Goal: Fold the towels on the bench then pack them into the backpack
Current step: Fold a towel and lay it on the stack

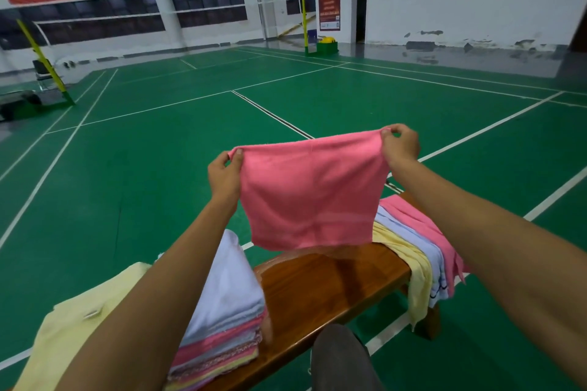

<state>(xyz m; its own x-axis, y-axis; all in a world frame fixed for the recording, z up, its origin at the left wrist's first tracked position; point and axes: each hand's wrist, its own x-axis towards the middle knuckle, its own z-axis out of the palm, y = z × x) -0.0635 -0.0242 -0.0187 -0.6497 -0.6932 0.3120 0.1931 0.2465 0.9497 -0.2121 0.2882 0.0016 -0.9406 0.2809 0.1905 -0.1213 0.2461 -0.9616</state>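
Now I have my left hand and right hand each pinching a top corner of the pink towel, hanging above the surface.

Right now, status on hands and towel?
Both hands, left and right, pinch pink towel by top corners. Hangs above bench. Nothing in the way.

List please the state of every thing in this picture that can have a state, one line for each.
Pink towel: held up in the air, hanging open above the bench.
Left hand: pinches one top corner.
Right hand: pinches the other top corner.
Towel stack: folded, piled on the bench.
Draped towels: unfolded, hanging over the bench end.
Bench: middle part bare.
Backpack: not visible.
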